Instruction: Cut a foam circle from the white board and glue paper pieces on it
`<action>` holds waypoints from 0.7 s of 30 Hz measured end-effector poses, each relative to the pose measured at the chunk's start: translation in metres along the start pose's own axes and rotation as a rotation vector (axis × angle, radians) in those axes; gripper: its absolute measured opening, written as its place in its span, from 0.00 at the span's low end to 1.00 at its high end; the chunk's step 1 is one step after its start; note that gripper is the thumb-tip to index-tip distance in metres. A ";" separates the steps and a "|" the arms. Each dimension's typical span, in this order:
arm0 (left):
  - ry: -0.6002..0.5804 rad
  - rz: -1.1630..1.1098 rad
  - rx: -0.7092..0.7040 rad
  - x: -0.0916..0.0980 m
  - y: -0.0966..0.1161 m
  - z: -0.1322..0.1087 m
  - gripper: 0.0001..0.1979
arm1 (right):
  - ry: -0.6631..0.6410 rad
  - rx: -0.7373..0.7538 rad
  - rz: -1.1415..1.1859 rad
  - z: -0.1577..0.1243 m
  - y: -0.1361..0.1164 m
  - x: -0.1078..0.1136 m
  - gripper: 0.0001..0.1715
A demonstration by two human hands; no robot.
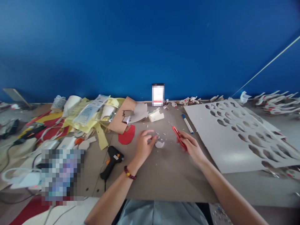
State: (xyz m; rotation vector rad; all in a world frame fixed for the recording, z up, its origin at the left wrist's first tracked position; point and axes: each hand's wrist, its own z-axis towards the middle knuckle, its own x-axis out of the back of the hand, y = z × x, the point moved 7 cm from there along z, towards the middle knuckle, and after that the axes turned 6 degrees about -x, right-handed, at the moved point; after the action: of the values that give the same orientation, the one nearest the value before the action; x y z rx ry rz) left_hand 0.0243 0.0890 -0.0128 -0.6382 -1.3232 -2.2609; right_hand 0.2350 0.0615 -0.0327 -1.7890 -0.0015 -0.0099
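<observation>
While right hand point(191, 146) grips red cutter point(178, 135), left hand point(143, 146) lies half-curled beside white paper piece point(159, 144) on grey board point(164, 176), grasp unclear; black glue gun point(112, 161) near, blue marker point(187, 123) behind.

Your bare forearms reach forward and angle toward each other. Your left hand point(144, 145) lies palm down, fingers loosely curled; your right hand point(191, 145) is closed in a grip.

Bare grey board point(164, 178) lies open between the glue gun point(110, 162) and the cut-out sheet point(225, 147)
</observation>
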 end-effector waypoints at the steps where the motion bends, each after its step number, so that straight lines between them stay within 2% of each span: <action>1: -0.008 0.008 -0.005 0.000 0.002 0.000 0.19 | -0.006 0.000 0.008 -0.001 -0.002 -0.001 0.27; 5: 0.008 0.049 -0.077 0.002 0.009 -0.001 0.12 | -0.051 -0.020 -0.013 -0.002 -0.003 -0.004 0.29; 8: -0.004 0.099 -0.151 -0.001 0.017 -0.004 0.18 | -0.109 -0.045 0.006 -0.002 -0.001 -0.005 0.31; 12: -0.084 0.164 -0.207 -0.010 0.027 -0.006 0.19 | -0.199 -0.044 0.017 -0.003 0.000 -0.009 0.33; 16: -0.125 0.226 -0.227 -0.013 0.030 -0.007 0.19 | -0.262 0.009 0.016 -0.001 0.001 -0.012 0.39; 21: -0.111 0.273 -0.234 -0.012 0.027 -0.007 0.19 | -0.197 0.133 -0.075 0.007 0.002 -0.009 0.43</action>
State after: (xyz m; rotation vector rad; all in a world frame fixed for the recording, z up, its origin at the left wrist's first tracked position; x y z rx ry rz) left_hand 0.0483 0.0729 -0.0048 -0.9749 -0.9572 -2.1947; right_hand 0.2260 0.0677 -0.0366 -1.6496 -0.2061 0.1110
